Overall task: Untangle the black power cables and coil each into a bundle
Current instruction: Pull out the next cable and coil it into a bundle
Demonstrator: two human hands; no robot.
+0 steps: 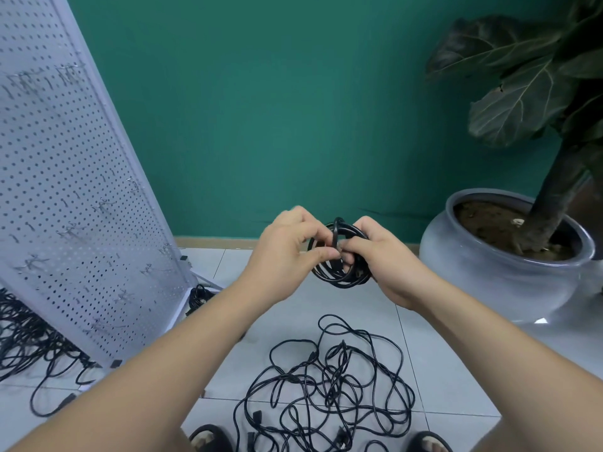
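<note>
One small coiled bundle of black power cable (342,278) looks nearly finished, held in the air. The right hand (390,261) has its grip closed round the loops, and the left hand (287,252) pinches a wrapping strand. A loose tangle of black cables (326,386) on the grey tiled floor (440,363) remains unsorted.

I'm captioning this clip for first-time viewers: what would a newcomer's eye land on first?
Mid-frame, the left hand and right hand grip a small round coil of black power cable. Below it on the pale tiled floor sprawls a loose tangle of black cables; a white perforated pegboard leans at left, a grey glazed plant pot sits at right.
</note>
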